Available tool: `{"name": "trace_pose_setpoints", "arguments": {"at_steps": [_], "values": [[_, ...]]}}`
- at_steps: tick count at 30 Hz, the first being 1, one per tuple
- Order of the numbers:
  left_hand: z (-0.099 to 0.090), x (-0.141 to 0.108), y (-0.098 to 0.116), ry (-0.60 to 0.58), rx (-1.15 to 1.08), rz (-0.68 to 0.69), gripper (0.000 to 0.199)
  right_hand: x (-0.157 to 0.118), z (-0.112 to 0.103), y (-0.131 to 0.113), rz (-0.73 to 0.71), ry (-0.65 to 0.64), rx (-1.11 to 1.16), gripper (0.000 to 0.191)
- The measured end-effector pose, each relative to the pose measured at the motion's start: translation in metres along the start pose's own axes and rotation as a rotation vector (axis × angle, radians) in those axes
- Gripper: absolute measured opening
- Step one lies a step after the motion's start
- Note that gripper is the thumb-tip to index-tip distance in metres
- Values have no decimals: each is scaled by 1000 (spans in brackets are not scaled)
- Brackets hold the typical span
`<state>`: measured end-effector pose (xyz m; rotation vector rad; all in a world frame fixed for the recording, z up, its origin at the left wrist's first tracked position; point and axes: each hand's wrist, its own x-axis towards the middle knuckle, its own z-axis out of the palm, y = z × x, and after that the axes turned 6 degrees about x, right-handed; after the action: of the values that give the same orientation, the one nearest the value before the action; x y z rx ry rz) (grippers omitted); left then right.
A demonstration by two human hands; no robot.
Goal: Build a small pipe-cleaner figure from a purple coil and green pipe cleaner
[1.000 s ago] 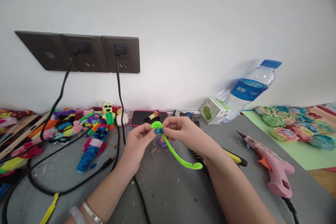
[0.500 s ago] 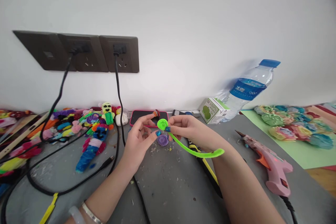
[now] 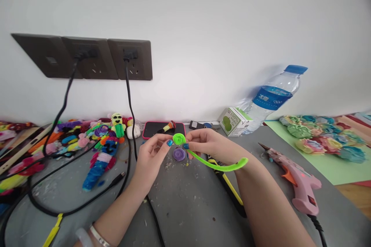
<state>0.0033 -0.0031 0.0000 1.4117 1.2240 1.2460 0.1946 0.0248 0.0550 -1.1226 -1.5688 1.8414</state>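
Observation:
A bright green pipe cleaner (image 3: 216, 167) is wound into a flat coil at one end, while its loose tail curves out to the right over my right wrist. My right hand (image 3: 203, 142) pinches it at the coil's right edge between thumb and fingers. At the coil's left edge, my left hand (image 3: 153, 152) has thumb and fingertips closed on the rim. Just below the coil, a purple coiled disc (image 3: 179, 154) lies on the grey table (image 3: 185, 208).
Behind the hands lie a pink-edged phone (image 3: 150, 128) and a small carton (image 3: 232, 121). A water bottle (image 3: 272, 98) leans on the wall. To the right is a pink glue gun (image 3: 303, 185); yellow-black pliers (image 3: 228, 187) lie under my right arm. Black cables (image 3: 127, 185) and pipe-cleaner figures (image 3: 101, 166) fill the left.
My left hand's fingers have come down and closed in on the coil's left edge, uncovering the small figure on the phone. The right hand keeps its pinch.

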Motion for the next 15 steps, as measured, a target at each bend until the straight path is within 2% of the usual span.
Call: {"name": "trace_pose_setpoints", "arguments": {"at_steps": [4, 10, 15], "values": [[0, -1, 2, -53, -28, -47, 21, 1, 1, 1, 10, -17, 0, 14], [1, 0, 2, -81, -78, -59, 19, 1, 5, -1, 8, 79, -11, 16], [1, 0, 1, -85, -93, -52, 18, 1, 10, -4, -11, 101, 28, 21]]}}
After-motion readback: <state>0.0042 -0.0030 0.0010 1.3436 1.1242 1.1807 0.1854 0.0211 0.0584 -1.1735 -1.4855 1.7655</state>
